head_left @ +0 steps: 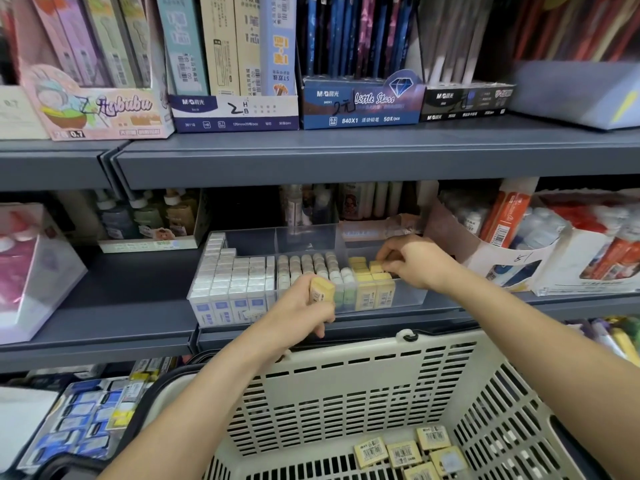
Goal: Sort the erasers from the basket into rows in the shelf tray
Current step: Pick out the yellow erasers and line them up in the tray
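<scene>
A clear shelf tray (412,296) on the middle shelf holds white erasers (231,276) at left, rounded pale erasers (313,265) in the middle and yellow erasers (372,289) at right. My left hand (300,313) is shut on one yellow eraser (321,289), held upright in front of the tray. My right hand (414,263) reaches into the tray's right compartment, its fingertips pinching a yellow eraser (377,266) in the back row. The cream plastic basket (346,386) sits below, with several yellow erasers (405,453) lying on its floor.
Pen and pencil boxes (235,112) fill the grey upper shelf (346,157). Glue and correction products (554,244) stand right of the tray, bottles (149,220) behind left, a clear box (31,268) far left. More stationery packs (90,417) lie on the lower shelf.
</scene>
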A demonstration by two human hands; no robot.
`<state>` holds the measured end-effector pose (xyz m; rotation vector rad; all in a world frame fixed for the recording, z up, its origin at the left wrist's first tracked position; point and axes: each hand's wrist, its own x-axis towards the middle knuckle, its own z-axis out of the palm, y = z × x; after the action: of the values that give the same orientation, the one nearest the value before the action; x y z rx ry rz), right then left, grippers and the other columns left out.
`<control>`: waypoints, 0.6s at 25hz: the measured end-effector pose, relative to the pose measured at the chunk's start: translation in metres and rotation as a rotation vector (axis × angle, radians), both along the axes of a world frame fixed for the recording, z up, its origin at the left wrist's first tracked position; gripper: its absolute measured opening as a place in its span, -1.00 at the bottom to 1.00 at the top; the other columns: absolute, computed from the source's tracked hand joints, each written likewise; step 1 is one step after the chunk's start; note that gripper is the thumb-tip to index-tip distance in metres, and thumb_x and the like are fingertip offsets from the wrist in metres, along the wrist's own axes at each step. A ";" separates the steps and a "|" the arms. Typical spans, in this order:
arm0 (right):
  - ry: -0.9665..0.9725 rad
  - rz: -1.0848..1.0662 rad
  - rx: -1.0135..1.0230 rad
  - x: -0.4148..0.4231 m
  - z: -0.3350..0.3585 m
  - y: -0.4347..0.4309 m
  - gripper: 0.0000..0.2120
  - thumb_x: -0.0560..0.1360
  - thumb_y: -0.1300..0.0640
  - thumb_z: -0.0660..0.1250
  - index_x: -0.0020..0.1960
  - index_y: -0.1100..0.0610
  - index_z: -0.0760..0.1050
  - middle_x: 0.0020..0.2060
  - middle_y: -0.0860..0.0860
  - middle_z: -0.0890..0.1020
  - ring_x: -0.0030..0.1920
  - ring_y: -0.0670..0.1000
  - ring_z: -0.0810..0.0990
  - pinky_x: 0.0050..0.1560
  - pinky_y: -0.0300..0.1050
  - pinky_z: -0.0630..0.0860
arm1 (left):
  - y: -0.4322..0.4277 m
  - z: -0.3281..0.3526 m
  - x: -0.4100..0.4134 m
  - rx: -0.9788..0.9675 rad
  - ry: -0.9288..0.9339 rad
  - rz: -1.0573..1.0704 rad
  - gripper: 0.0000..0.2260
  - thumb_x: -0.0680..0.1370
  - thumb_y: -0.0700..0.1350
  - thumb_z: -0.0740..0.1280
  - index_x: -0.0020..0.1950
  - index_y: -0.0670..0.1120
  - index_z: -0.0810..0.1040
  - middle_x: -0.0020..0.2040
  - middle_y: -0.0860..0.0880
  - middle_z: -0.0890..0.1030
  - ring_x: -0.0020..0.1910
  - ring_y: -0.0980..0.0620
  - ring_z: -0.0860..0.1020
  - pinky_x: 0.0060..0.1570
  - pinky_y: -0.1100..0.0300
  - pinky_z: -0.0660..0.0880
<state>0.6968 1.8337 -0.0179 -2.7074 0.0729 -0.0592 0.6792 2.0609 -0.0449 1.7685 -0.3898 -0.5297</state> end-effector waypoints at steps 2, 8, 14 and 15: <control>0.041 0.040 -0.108 0.003 -0.002 -0.001 -0.82 0.54 0.16 0.22 0.08 0.08 0.55 0.08 0.04 0.61 0.06 0.03 0.55 0.06 -0.21 0.43 | -0.002 0.000 0.002 -0.113 0.059 0.019 -0.79 0.45 -0.31 0.24 0.03 -0.06 0.41 -0.11 -0.08 0.52 -0.17 0.02 0.55 -0.26 0.21 0.48; -0.119 0.093 -0.325 -0.012 0.005 0.015 -0.73 0.58 0.04 0.12 0.14 0.02 0.56 0.10 -0.02 0.62 0.09 0.06 0.56 0.13 -0.04 0.46 | 0.001 0.001 -0.003 -0.181 -0.057 0.036 -0.76 0.53 -0.31 0.28 0.12 -0.03 0.50 0.00 -0.02 0.67 -0.07 0.04 0.66 -0.26 0.28 0.56; -0.076 0.300 0.310 -0.047 0.021 0.052 -0.88 0.50 0.08 0.33 -0.01 0.04 0.60 -0.25 -0.08 0.65 -0.24 -0.11 0.62 -0.13 -0.21 0.55 | -0.002 0.003 -0.005 -0.171 -0.132 0.092 -0.78 0.51 -0.29 0.34 0.13 -0.11 0.53 -0.04 -0.07 0.68 -0.16 0.05 0.66 -0.42 0.29 0.48; -0.067 0.300 0.325 -0.047 0.024 0.048 -0.90 0.49 0.12 0.34 -0.01 0.05 0.59 -0.24 -0.05 0.66 -0.24 -0.10 0.63 -0.11 -0.19 0.57 | -0.002 0.002 -0.005 -0.152 -0.139 0.097 -0.80 0.50 -0.26 0.35 0.11 -0.10 0.54 -0.06 -0.04 0.68 -0.18 0.08 0.65 -0.41 0.31 0.48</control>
<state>0.6493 1.8818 0.0063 -2.3609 -0.3156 -0.0441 0.6737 2.0589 -0.0431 1.6722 -0.4273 -0.3012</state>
